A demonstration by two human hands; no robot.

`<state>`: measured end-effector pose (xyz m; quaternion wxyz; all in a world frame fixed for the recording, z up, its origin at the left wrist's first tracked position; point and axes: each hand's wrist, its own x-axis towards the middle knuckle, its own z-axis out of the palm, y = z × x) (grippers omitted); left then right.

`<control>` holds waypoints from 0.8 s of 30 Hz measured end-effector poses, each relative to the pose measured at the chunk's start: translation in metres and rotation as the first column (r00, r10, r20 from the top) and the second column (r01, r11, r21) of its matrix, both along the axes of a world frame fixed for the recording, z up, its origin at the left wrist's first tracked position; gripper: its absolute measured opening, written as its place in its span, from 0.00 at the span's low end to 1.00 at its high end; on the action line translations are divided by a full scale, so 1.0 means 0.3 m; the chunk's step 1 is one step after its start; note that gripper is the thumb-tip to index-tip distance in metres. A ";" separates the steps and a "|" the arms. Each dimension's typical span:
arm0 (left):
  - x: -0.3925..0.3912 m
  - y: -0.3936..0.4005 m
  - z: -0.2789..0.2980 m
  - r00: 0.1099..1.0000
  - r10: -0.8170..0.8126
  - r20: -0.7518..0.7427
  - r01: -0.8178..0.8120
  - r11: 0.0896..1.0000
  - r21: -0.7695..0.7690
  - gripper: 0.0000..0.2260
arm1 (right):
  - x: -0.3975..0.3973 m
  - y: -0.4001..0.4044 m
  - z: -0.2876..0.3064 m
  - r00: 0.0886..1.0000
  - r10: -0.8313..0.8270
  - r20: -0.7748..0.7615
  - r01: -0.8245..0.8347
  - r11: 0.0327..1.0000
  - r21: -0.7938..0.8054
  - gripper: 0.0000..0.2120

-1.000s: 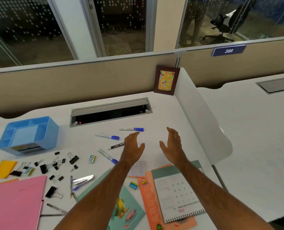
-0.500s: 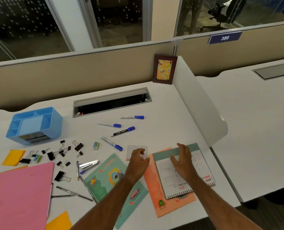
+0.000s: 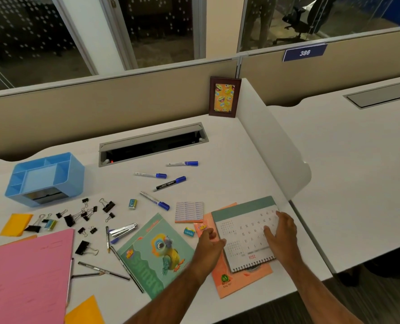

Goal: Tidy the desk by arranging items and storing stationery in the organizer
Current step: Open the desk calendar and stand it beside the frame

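My right hand (image 3: 281,235) lay flat, fingers straight, on the spiral calendar (image 3: 245,232) at lower right of the frame; my left hand (image 3: 209,242) touched its left edge, fingers loosely curled; the blue organizer (image 3: 45,178) sat upper left on the surface

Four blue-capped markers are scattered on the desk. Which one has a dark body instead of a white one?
The marker with the black barrel, lying third from the back. The other three, at the back, just left of it and nearest the notepad, have white barrels.
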<state>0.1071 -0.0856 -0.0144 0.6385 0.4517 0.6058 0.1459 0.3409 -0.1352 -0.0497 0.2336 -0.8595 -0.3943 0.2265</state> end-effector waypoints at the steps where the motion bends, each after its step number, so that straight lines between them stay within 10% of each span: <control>1: 0.005 -0.007 0.010 1.000 0.020 0.023 -0.020 1.000 -0.013 0.19 | 0.012 -0.009 -0.004 1.000 -0.019 0.017 0.019 0.999 -0.027 0.33; 24: 0.006 -0.022 0.120 0.931 0.225 0.286 -0.188 0.970 -0.151 0.12 | 0.033 -0.023 0.039 0.990 -0.141 -0.019 0.137 0.983 -0.120 0.30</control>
